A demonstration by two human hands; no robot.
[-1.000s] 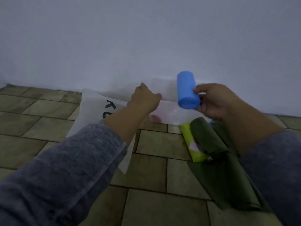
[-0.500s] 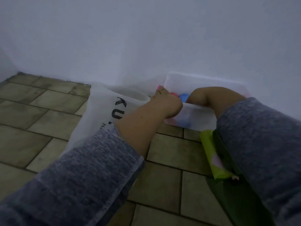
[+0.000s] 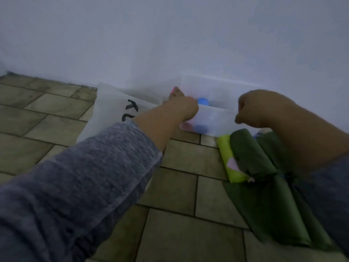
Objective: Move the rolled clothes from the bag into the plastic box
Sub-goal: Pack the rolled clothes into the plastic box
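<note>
The plastic box (image 3: 222, 112) stands against the white wall (image 3: 170, 38). A blue roll (image 3: 203, 101) lies in it at its left end. Lower down, a pink shape (image 3: 186, 126) and another blue one (image 3: 201, 128) show dimly through the box's cloudy near wall; what they are is hard to tell.

Just in front of the box's right end, a lime-green roll (image 3: 227, 159) and a dark green roll (image 3: 249, 154) lie side by side on the tiled floor (image 3: 181, 186), at the end of the dark green bag (image 3: 264, 208) nearer the box. A bit of blue peeks out behind them, mostly hidden by the right forearm.

The left hand (image 3: 182, 108) grips the box's left near corner, its fingers curled over the rim and out of sight. The right hand (image 3: 255, 108), blurred, hovers above the box's right end, curled into a fist with nothing seen in it.

To the left of the box lies a white bag (image 3: 111, 108), its black lettering partly covered by the left arm.
</note>
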